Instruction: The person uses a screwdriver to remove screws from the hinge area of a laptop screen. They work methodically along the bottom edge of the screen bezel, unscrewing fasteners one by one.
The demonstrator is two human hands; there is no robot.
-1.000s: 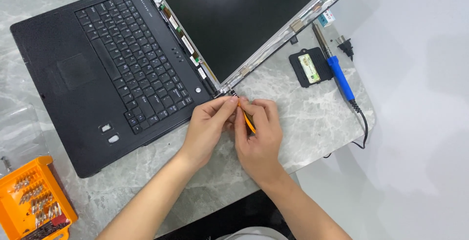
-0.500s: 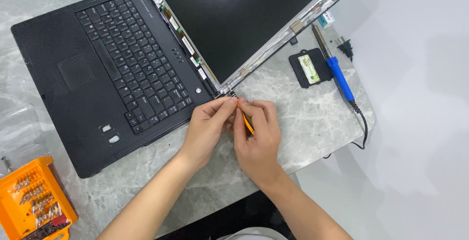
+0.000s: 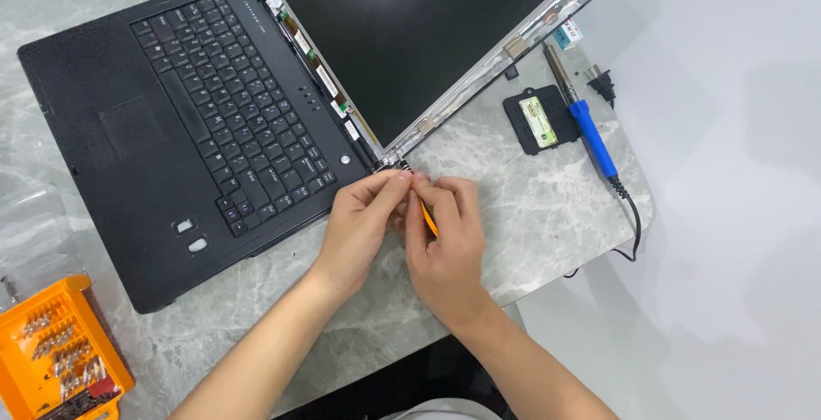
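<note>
Both pinching an orange-handled screwdriver [image 3: 428,213] at the laptop [image 3: 197,146] hinge corner, left hand [image 3: 363,227] and right hand [image 3: 445,245] fingertips pressed together beside it.

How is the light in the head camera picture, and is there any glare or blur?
Head view: even, soft light; a pale glare patch on the black laptop screen; faint shadows under both hands on the grey marble table; the picture is sharp, though the thin orange screwdriver is mostly hidden by the right hand.
</note>
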